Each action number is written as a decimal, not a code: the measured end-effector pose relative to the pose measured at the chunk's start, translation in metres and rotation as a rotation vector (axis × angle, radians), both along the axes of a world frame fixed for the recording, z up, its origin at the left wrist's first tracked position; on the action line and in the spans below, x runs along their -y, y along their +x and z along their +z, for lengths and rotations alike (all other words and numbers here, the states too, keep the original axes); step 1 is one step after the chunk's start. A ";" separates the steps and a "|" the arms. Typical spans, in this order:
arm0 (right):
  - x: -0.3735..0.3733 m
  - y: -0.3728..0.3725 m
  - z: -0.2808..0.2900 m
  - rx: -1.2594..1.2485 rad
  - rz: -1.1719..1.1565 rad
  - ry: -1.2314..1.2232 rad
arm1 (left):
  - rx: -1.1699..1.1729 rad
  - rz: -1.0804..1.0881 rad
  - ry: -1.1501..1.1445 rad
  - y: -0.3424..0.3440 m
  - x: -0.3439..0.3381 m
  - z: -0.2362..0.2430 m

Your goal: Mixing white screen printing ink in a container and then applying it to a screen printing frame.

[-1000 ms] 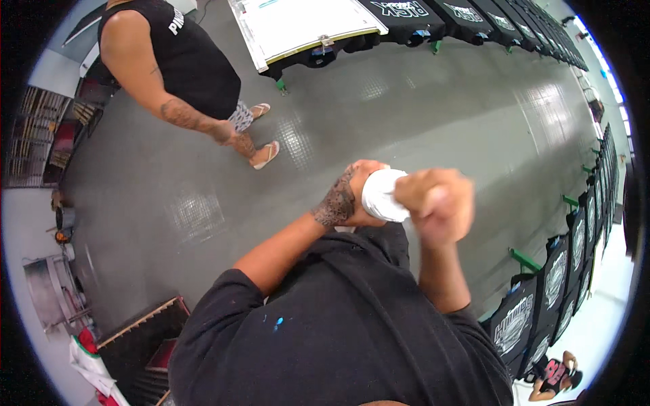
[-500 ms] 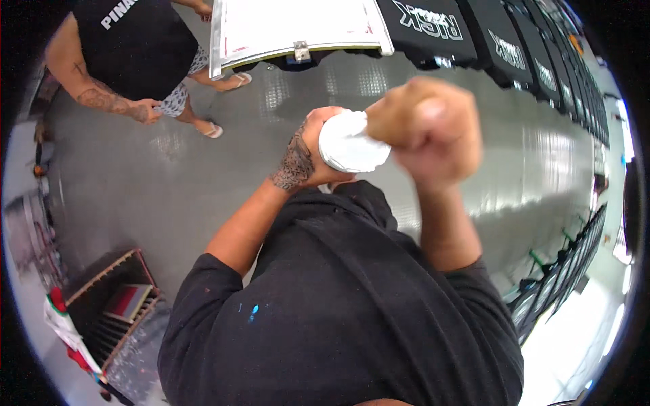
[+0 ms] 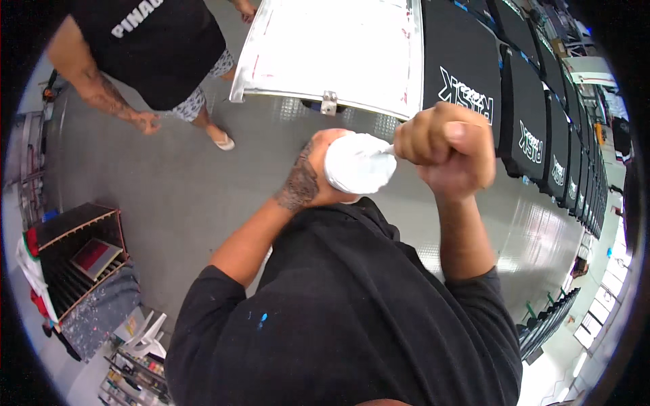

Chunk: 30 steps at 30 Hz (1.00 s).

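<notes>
My left hand (image 3: pixel 315 169) is wrapped round the side of a round tub, whose wall is mostly hidden by the fingers. Thick white paste (image 3: pixel 357 166) fills the tub's top, with an uneven, ridged surface. My right hand (image 3: pixel 452 145) is closed in a fist to the right of the tub, gripping a thin stirring stick (image 3: pixel 388 150). The stick's whitish end reaches into the paste at the right rim; the rest is hidden inside the fist. Both hands are held in front of my body, above the floor.
Ahead stands a framed printing screen (image 3: pixel 284 92) with white on its surface and a metal clamp (image 3: pixel 329 103). Black printed shirts (image 3: pixel 467 61) on boards run in a row to the right. Another person (image 3: pixel 156 61) stands at the far left. A rack (image 3: pixel 81 223) is at the lower left.
My right fist has moved a little right and down, drawing back from over the tub, so the stick's end now shows. The view has shifted, bringing the screen and shirts nearer.
</notes>
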State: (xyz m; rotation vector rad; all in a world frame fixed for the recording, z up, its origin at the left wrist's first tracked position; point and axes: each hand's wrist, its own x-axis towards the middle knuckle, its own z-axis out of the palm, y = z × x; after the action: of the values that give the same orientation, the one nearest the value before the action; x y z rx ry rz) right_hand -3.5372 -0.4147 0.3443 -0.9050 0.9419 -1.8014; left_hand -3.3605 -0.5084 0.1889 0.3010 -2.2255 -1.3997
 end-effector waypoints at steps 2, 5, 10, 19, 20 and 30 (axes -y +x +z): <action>0.021 0.011 -0.001 -0.048 -0.093 -0.153 | -0.026 0.011 0.095 -0.017 0.019 0.000; 0.031 0.002 -0.017 -0.128 -0.011 -0.104 | -0.055 -0.001 -0.090 -0.032 0.067 0.002; 0.078 -0.057 0.064 -0.149 0.147 -0.240 | -0.007 -0.016 -0.231 -0.053 0.122 0.021; 0.134 -0.075 0.035 -0.149 0.099 -0.272 | 0.029 0.070 -0.150 -0.060 0.183 0.024; 0.137 -0.079 0.003 -0.052 0.039 -0.245 | 0.024 0.077 -0.180 -0.065 0.188 0.027; 0.132 -0.090 0.004 -1.230 0.371 0.751 | 0.172 0.137 -0.512 -0.049 0.206 0.021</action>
State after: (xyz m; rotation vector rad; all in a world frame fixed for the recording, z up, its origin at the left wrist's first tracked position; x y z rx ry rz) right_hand -3.6268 -0.5472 0.3485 -1.5156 1.8392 -0.3235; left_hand -3.4096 -0.7144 0.2096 0.3936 -2.5510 -0.7189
